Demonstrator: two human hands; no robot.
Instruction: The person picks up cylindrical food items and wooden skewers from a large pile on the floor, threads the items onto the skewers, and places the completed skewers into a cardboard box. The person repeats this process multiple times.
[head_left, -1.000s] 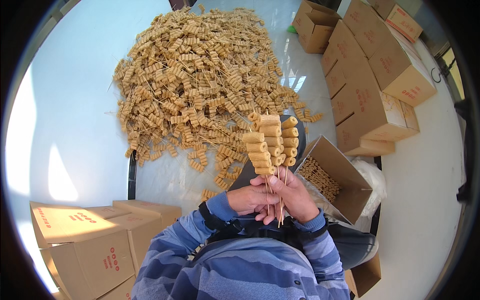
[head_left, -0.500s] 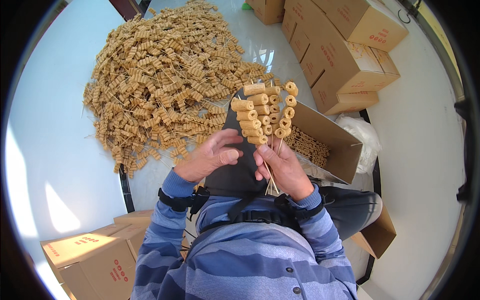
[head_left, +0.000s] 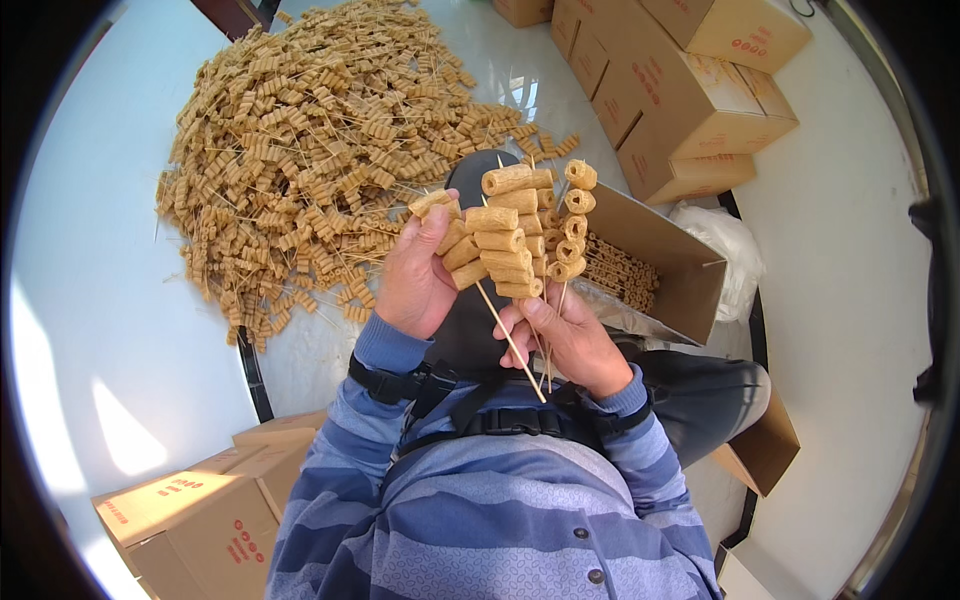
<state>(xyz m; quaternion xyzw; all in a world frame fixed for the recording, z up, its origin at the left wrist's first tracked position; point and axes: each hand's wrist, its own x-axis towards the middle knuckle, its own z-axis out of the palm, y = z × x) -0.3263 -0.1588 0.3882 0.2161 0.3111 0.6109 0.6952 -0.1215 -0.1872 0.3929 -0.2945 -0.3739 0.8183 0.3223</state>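
My right hand [head_left: 572, 338] grips the thin sticks of several skewers [head_left: 515, 235], each threaded with short tan hollow rolls; they fan upward above the fist. In my left hand [head_left: 414, 275] is one more skewer of the same kind [head_left: 462, 250], its rolls pinched between thumb and fingers. This skewer leans to the upper left, and its bare stick slants down to the right, passing by the right hand's fingers. Its rolls sit right beside the leftmost skewer of the bunch.
A large heap of the same skewers [head_left: 310, 150] lies on the floor at far left. By my right knee stands an open carton [head_left: 690, 270] with rolls packed inside. Stacked cartons [head_left: 680, 100] fill the far right, a clear plastic bag [head_left: 728, 250] beside them. More cartons [head_left: 200, 510] stand near left.
My left hand, empty and loosely spread before, now holds a skewer by its rolls next to the bunch. The right hand keeps its bunch in nearly the same place.
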